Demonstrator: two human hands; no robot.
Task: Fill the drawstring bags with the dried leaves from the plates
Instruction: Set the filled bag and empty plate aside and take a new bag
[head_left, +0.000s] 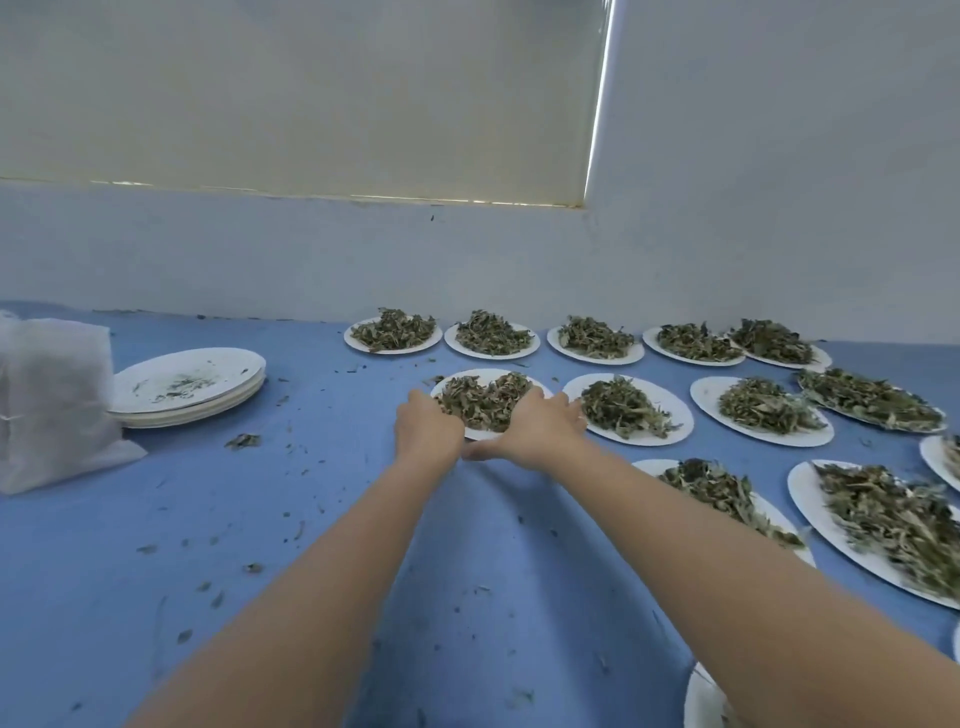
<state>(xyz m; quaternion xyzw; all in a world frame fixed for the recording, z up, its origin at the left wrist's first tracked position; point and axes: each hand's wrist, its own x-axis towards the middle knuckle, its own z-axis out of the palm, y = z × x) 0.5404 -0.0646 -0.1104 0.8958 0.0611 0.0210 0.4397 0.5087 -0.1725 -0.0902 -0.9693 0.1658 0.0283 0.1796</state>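
Across the blue table (156, 519), left hand (426, 423) and right hand (545, 423) cup the near rim of one plate (467, 375) of leaves (485, 400); lift it level to avoid spills. Whether the fingers curl under the rim I cannot tell. Mesh bags (52, 395) sit blurred at far left, cut off

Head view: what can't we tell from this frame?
- Left hand and right hand: fingers hidden beyond the hands, at the plate and in its leaves; grip unclear.
- Mesh bags: cut off by the left edge; count and fill unclear.
- Right-side plates: blurred, some cut off by the right and bottom edges.
- Empty plate stack: count too small to tell.
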